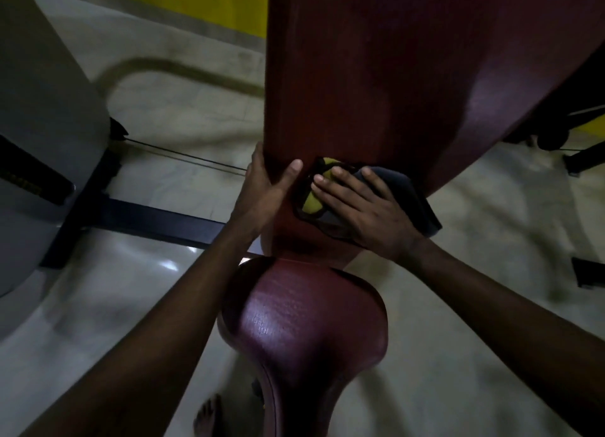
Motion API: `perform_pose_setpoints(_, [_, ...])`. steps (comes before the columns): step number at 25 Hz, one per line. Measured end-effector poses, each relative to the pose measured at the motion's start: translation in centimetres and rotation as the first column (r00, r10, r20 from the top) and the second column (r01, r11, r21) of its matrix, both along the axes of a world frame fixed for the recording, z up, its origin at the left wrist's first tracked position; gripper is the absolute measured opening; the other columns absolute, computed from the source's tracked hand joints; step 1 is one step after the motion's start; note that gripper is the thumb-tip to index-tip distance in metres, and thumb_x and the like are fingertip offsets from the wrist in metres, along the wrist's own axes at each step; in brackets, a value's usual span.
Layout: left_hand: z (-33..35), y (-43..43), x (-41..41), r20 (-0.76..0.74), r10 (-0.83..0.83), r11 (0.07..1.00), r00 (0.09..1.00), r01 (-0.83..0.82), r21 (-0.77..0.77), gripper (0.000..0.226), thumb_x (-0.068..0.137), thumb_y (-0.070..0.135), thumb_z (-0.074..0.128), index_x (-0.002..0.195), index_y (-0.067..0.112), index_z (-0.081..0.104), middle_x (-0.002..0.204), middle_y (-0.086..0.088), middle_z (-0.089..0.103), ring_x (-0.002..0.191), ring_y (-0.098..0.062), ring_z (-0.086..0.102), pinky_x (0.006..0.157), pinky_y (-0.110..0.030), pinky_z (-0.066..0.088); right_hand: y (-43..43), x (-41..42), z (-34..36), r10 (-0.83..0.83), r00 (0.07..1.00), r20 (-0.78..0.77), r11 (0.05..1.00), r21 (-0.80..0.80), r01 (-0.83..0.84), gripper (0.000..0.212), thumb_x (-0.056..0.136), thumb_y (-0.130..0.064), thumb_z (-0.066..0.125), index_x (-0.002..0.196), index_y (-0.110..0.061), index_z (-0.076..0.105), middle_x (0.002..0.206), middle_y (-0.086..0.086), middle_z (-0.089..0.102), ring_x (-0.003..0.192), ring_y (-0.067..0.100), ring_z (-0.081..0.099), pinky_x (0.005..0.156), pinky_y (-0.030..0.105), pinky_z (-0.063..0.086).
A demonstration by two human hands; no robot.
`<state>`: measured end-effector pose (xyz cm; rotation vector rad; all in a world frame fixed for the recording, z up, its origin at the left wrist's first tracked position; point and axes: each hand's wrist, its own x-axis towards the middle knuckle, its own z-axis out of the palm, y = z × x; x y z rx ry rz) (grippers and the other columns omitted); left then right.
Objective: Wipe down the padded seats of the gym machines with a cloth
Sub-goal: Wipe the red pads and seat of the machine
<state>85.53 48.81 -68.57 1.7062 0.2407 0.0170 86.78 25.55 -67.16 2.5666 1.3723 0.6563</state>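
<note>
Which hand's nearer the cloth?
Right. The right hand lies flat on the cloth, pressing it to the red pad; the left hand grips the pad's edge just beside it.

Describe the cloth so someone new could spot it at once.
Find the long maroon backrest pad at upper centre. At its narrow lower end, the right hand presses flat on the cloth: dark grey with a yellow patch, the only fabric item against the smooth padding.

A pale glossy floor (491, 240) catches dim glare at 8 o'clock. A yellow wall (203, 1) shows at 11 o'clock. At 9 o'clock stands a grey machine cover (39, 109), a dark floor bar (157, 219) and thin cable (183, 157) beside it. Dark frame legs (586, 156) sit at 3 o'clock.
</note>
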Motion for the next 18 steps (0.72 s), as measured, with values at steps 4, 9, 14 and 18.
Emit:
perform_pose_setpoints(4, [-0.5, 0.3, 0.3, -0.069, 0.01, 0.992, 0.998, -0.001, 0.123, 0.09, 0.077, 0.081, 0.052, 0.151, 0.035, 0.026, 0.148, -0.001, 0.044, 0.132, -0.016, 0.049, 0.11, -0.045, 0.043, -3.1, 0.4, 2.0, -0.141, 0.99, 0.032, 0.973, 0.188, 0.132, 0.066, 0.102, -0.039, 0.062, 0.159, -0.021, 0.035, 0.166, -0.005, 0.027, 0.156, 0.015, 0.017, 0.125, 0.043, 0.008])
perform_pose_setpoints(9, [1.4, -2.0, -1.2, 0.019, 0.168, 0.94, 0.986, -0.166, 0.298, 0.073, 0.095, 0.052, 0.056, 0.152, 0.016, 0.029, 0.148, -0.012, 0.038, 0.134, -0.024, 0.044, 0.108, -0.037, 0.04, -1.6, -0.8, -0.9, -0.28, 0.96, -0.022, 0.914, 0.299, 0.274, 0.086, 0.088, -0.013, 0.069, 0.16, -0.024, 0.022, 0.164, -0.006, 0.026, 0.158, 0.011, -0.002, 0.127, 0.042, 0.001])
perform_pose_setpoints(14, [6.5, -5.0, -2.3, 0.538, -0.189, 0.7, 0.822, -0.271, 0.66, 0.065, 0.09, 0.008, 0.061, 0.15, 0.002, 0.036, 0.157, -0.016, 0.029, 0.148, -0.028, 0.025, 0.119, -0.049, 0.025, -3.7, -1.5, -0.9, -0.294, 0.946, -0.139, 0.873, 0.364, 0.325, 0.091, 0.08, -0.01, 0.066, 0.16, -0.022, 0.025, 0.166, -0.005, 0.024, 0.158, 0.011, 0.001, 0.128, 0.043, 0.002])
perform_pose_setpoints(18, [10.4, -6.4, -0.7, 0.415, -0.495, 0.518, 0.763, -0.125, 0.846, 0.077, 0.083, 0.004, 0.055, 0.155, 0.004, 0.027, 0.165, -0.009, 0.019, 0.154, -0.019, 0.011, 0.124, -0.04, 0.008, -1.5, -3.1, -1.4, -0.283, 0.834, -0.473, 0.512, 0.661, 0.548, 0.1, 0.068, -0.012, 0.059, 0.16, -0.019, 0.023, 0.167, -0.003, 0.023, 0.158, 0.014, 0.0, 0.128, 0.045, -0.001])
